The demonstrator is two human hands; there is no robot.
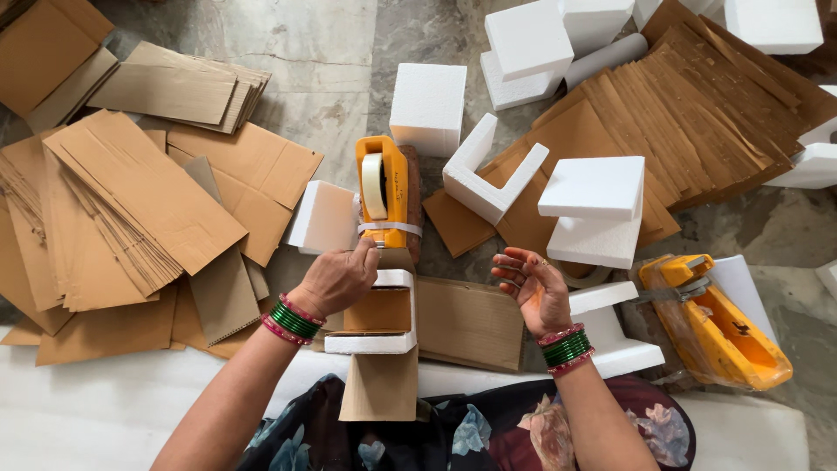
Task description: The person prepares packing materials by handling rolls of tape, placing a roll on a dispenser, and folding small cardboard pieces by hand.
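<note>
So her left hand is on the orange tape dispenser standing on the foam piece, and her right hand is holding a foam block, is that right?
Not quite. In the head view the right hand is open and holds nothing. The left hand is on the orange tape dispenser above the foam piece.

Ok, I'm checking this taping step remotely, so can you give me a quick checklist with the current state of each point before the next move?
1. Left hand on the orange tape dispenser: ok, fingers rest at its near end.
2. Clear tape roll loaded in the dispenser: ok.
3. White foam block with brown cardboard insert lying under the dispenser: ok.
4. Right hand steadying the piece: not ok, it is open and apart from it.
5. Tape end stuck down on the foam: cannot tell, the left hand hides it.
6. Second orange tape dispenser out of the way: ok, at the right.
</note>
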